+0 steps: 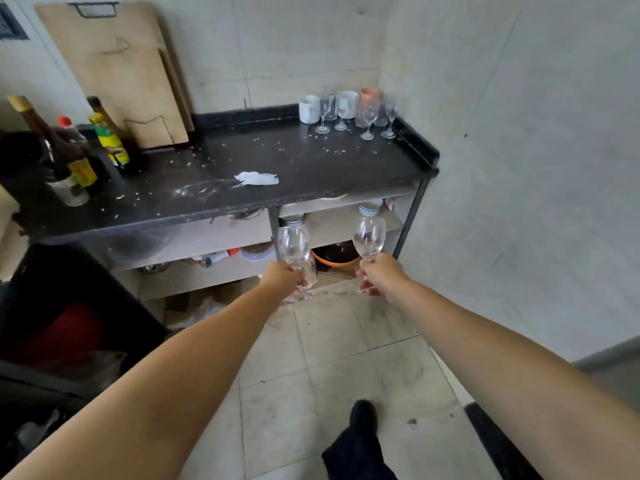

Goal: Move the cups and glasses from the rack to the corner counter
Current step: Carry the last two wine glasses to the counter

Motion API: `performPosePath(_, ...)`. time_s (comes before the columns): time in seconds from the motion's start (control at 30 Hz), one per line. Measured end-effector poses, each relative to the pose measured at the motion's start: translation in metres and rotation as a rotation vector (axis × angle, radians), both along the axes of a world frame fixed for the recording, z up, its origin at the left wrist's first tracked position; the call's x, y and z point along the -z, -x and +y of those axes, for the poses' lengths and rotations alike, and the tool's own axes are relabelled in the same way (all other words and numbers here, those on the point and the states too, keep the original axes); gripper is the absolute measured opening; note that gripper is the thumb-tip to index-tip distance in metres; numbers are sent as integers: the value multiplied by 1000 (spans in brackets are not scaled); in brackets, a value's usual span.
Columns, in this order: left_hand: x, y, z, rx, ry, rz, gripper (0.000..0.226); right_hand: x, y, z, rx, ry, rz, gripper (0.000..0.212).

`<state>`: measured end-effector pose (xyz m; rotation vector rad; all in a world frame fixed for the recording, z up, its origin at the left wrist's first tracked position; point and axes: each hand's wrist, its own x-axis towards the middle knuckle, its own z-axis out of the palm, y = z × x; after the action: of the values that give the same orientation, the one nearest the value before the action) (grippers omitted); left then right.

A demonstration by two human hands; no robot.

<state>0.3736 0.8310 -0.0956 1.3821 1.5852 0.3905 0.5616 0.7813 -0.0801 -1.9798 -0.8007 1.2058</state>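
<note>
At far left on the counter [311,174], sauce bottles [69,150] are standing in a bunch near the front edge, with a wooden cutting board [114,74] leaning on the wall behind them. Middle of the dark top is lying mostly bare, just speckled with crumbs and a crumpled white scrap [257,178] sitting near the front edge. Back right corner, where a raised lip is running along the wall side, is holding the grouped cups and stemmed glasses [349,112]: a white mug [309,109], several clear stem glasses standing upright, an orange-pink cup [370,95] at the back; they are standing close together, some possibly touching, cannot tell. Open counter is showing in front of that group.

Below the counter's front edge, both arms are reaching forward over the tiled floor [332,358]. Left hand [282,278] is gripping the left wine glass [293,244] by the stem, bowl upright; a second clear glass seems to be hanging lower in the same hand, blurry. Right hand [379,273] is gripping the right wine glass [369,237] at the stem, bowl upright, slightly tilted. Both glasses are clear, empty, held in the air in front of the shelves [225,268], well apart from the corner group.
</note>
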Motion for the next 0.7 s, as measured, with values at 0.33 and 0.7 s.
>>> performPosePath(0.33,-1,-130,146,-86,55,-89,32,-12,-139,155,-37,28,-70,16)
performPosePath(0.7,21,-182,323,-100,51,-69,33,13,-188,332,-52,34,14,10)
